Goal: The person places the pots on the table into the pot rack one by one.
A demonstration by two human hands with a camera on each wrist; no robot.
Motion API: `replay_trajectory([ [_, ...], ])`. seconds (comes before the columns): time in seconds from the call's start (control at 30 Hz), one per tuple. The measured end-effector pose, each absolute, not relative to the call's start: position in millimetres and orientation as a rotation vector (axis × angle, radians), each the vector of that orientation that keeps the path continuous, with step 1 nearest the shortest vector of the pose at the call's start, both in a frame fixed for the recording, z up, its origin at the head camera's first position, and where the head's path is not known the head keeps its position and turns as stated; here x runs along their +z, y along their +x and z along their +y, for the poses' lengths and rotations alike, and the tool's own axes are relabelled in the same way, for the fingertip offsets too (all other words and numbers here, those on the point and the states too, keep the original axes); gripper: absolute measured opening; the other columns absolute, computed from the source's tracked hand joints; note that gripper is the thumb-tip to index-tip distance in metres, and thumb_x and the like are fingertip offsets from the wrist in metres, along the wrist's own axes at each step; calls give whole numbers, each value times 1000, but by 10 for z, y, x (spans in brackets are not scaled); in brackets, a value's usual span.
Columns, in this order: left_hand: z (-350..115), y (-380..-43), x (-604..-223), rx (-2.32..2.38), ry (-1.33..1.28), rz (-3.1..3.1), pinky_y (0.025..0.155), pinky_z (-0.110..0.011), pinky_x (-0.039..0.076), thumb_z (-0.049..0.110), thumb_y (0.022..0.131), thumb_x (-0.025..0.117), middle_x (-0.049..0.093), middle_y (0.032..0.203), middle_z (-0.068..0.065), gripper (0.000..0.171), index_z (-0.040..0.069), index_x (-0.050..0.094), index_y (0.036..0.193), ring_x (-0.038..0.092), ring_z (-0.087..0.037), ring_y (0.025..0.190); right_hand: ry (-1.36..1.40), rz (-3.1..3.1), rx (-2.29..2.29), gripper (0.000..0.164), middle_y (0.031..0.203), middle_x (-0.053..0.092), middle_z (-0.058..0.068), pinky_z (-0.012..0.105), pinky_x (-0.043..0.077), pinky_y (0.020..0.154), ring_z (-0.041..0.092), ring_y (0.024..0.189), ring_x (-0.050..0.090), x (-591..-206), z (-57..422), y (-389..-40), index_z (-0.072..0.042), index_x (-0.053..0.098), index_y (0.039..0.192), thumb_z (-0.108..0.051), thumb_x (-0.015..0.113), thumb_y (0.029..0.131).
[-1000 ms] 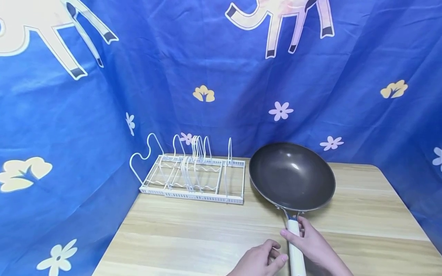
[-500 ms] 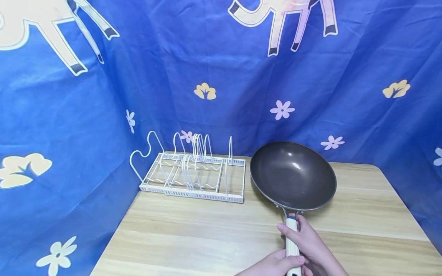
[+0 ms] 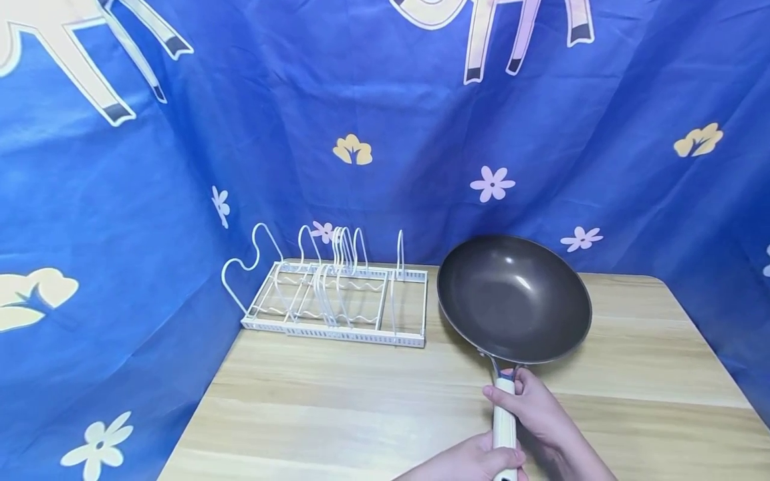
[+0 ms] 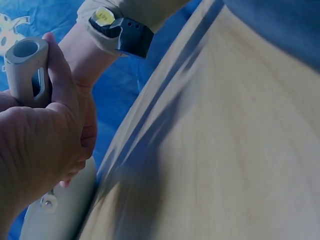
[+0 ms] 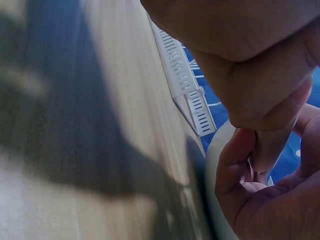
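Note:
A dark wok (image 3: 511, 300) with a cream handle (image 3: 504, 424) is at the right of the table, its bowl facing up and its handle toward me. Close to the bowl, my right hand (image 3: 538, 407) grips the handle, thumb across the top. My left hand (image 3: 481, 457) holds the same handle nearer its free end. In the left wrist view the hollow handle end (image 4: 27, 70) pokes out above the left hand. The right wrist view has both hands around the handle, which they mostly cover, and the wok's pale outer side (image 5: 215, 170) beyond.
To the left of the wok stands a white wire rack (image 3: 355, 339) with several upright loops. A wooden table (image 3: 337, 401) lies beneath, and a blue patterned cloth (image 3: 409, 120) hangs behind and at both sides.
My left hand has moved from beside the handle onto its lower end. The right hand's fingers have closed further around it. The wok has shifted slightly right and looks a little larger.

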State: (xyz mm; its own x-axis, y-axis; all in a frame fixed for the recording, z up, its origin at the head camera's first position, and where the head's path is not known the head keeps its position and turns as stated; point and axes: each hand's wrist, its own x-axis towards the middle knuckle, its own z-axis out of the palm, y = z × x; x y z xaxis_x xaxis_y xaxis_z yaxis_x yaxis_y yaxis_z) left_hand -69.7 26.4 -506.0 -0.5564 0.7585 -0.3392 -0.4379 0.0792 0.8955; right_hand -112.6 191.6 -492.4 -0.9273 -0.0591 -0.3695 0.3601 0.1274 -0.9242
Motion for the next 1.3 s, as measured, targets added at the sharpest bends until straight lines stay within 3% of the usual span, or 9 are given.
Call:
replay_trajectory([
  [0.33, 250, -691, -5033, 1632, 333, 1523, 56, -16, 41, 22, 96, 56, 59, 75, 11, 9, 19, 55, 88, 49, -2, 61, 268, 2108, -1852, 55, 93, 60, 2, 26, 48, 75, 16, 83, 54, -4907, 1922, -1111, 6, 41, 126, -17, 74, 89],
  [0.57, 223, -669, -4983, 1641, 400, 1504, 50, -14, 35, 22, 94, 58, 50, 67, 16, 12, 22, 51, 83, 42, 1, 54, 243, 2066, -1844, 55, 90, 57, 0, 28, 51, 70, 16, 80, 55, -4876, 1963, -1063, 7, 40, 126, -22, 72, 91],
  [0.8, 142, -651, -4882, 1536, 502, 1706, 55, -14, 42, 25, 91, 62, 50, 67, 16, 9, 20, 56, 95, 48, 3, 58, 176, 2007, -1867, 49, 81, 59, -5, 27, 52, 67, 11, 72, 57, -4834, 1931, -1009, 6, 39, 123, -18, 68, 93],
  [0.93, 82, -641, -4874, 1472, 569, 1846, 65, -14, 46, 25, 91, 64, 50, 72, 17, 34, 12, 59, 121, 51, 5, 67, 174, 2004, -1905, 43, 78, 59, -8, 25, 50, 65, 8, 69, 56, -4823, 1868, -988, 4, 42, 117, -16, 70, 92],
  [1.07, 34, -641, -4893, 1447, 674, 1901, 75, -11, 45, 24, 92, 61, 49, 76, 17, 65, 4, 40, 149, 49, 8, 74, 206, 2022, -1946, 41, 78, 59, -7, 23, 49, 62, 7, 67, 55, -4813, 1794, -976, 4, 45, 114, -15, 72, 90],
  [1.2, 10, -635, -4882, 1406, 687, 1955, 74, -12, 47, 25, 90, 61, 53, 81, 16, 75, -1, 31, 153, 50, 7, 72, 217, 2040, -1979, 40, 78, 58, -6, 23, 48, 60, 7, 66, 53, -4794, 1737, -968, 4, 47, 112, -13, 74, 88],
  [1.3, 6, -619, -4863, 1346, 640, 2056, 68, -14, 48, 26, 88, 63, 56, 80, 15, 71, -2, 37, 148, 51, 5, 68, 184, 2014, -2003, 44, 82, 61, -6, 24, 52, 64, 7, 70, 58, -4762, 1709, -958, 5, 44, 118, -12, 72, 89],
])
